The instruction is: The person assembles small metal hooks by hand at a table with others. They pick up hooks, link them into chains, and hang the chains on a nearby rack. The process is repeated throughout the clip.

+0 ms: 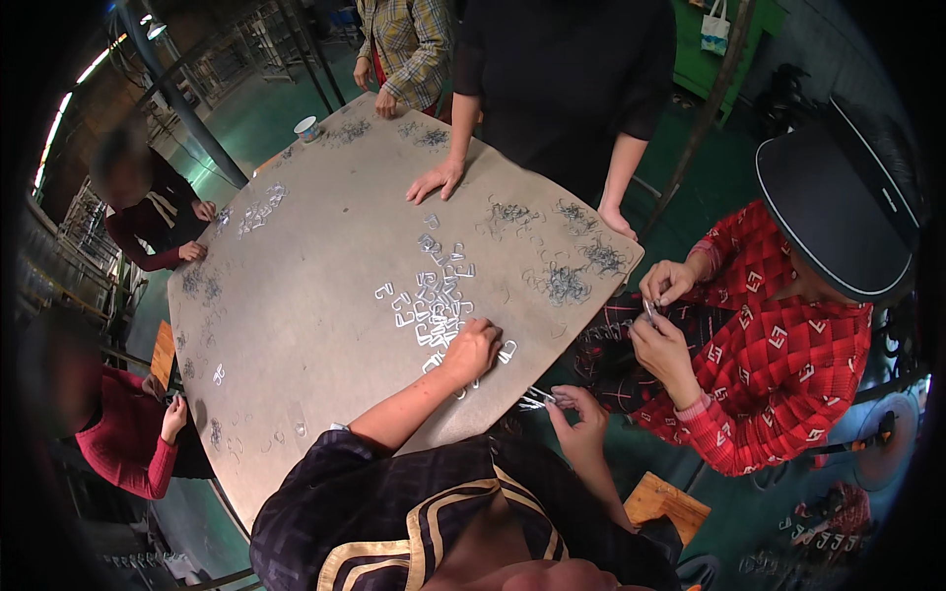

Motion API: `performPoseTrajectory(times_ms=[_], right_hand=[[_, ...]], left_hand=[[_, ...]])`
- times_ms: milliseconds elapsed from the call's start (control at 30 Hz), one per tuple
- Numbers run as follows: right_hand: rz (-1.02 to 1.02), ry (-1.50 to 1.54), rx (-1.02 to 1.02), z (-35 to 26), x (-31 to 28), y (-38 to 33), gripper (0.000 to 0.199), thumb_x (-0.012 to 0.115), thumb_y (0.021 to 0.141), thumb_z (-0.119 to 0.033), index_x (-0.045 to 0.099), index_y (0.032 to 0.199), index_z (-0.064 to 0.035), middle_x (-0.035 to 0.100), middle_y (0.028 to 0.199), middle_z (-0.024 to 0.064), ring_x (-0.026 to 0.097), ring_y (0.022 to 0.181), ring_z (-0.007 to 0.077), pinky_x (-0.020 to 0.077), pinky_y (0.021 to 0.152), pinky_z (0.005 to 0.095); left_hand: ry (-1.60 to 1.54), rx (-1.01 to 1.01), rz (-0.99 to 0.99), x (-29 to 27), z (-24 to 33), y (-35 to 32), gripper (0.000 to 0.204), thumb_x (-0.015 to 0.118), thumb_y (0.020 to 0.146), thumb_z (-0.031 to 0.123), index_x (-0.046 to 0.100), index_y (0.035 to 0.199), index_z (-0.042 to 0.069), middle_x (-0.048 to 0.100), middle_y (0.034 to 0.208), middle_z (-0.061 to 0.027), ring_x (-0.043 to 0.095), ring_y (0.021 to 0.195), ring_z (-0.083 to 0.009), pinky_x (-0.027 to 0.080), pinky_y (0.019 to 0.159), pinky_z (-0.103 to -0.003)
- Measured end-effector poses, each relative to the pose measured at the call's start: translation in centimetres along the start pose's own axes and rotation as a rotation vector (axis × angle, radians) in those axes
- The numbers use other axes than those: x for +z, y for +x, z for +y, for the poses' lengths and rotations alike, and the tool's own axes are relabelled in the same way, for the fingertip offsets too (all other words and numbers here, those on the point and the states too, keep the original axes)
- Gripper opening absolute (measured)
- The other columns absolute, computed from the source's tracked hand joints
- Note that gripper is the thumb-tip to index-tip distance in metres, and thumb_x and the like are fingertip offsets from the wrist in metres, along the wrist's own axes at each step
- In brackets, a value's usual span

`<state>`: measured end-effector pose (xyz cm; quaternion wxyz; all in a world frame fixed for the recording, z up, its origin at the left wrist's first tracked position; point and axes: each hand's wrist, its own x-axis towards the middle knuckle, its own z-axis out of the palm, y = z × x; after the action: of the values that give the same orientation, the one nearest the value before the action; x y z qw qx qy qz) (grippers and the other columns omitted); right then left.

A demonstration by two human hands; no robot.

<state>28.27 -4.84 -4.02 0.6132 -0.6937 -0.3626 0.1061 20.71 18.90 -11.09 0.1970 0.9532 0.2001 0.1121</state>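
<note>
My left hand (473, 352) rests on the table at the near right end of a pile of silvery bent metal hooks (431, 307). Its fingers are curled closed, and whatever they hold is hidden beneath them. One loose hook (507, 352) lies just right of the knuckles. Off the table's near right edge, my right hand (581, 424) is closed with thumb and fingers on several slim silvery metal hooks (535, 397), which stick out to the left. Their exact shape is too small to tell.
The brown table (315, 295) carries heaps of thin dark wire pieces (562, 283), more silvery hooks (261, 209) and a white cup (306, 128). A person in red (778, 335) sits close on my right; others are around the table. A wooden stool (667, 504) stands behind my right arm.
</note>
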Motion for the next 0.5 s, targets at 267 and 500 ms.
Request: performPoseTrajectory(times_ms=[267,500], right_hand=[[-0.039,-0.034,-0.001,1.0,-0.2,1.2,0.021,0.069,0.076,0.004,0.065,0.096,-0.0011,0.067,0.082,0.0096,0.067,0.073,0.0185,0.0521,0.066,0.0277],[-0.085,-0.070,-0.016,0.8,0.0,2.3,0.021,0.070,0.076,0.002,0.064,0.096,-0.0014,0.067,0.084,0.0092,0.067,0.073,0.0183,0.0523,0.066,0.0276]], left_hand=[[0.277,-0.240,-0.026,-2.7,-4.5,4.4,0.022,0.060,0.083,0.016,0.066,0.100,0.004,0.062,0.106,-0.0144,0.056,0.103,-0.0324,0.048,0.085,-0.040],[0.278,0.183,0.223,-0.8,-9.4,15.6,0.014,0.055,0.078,0.009,0.067,0.083,0.002,0.065,0.090,-0.0125,0.061,0.090,-0.0296,0.052,0.078,-0.036]])
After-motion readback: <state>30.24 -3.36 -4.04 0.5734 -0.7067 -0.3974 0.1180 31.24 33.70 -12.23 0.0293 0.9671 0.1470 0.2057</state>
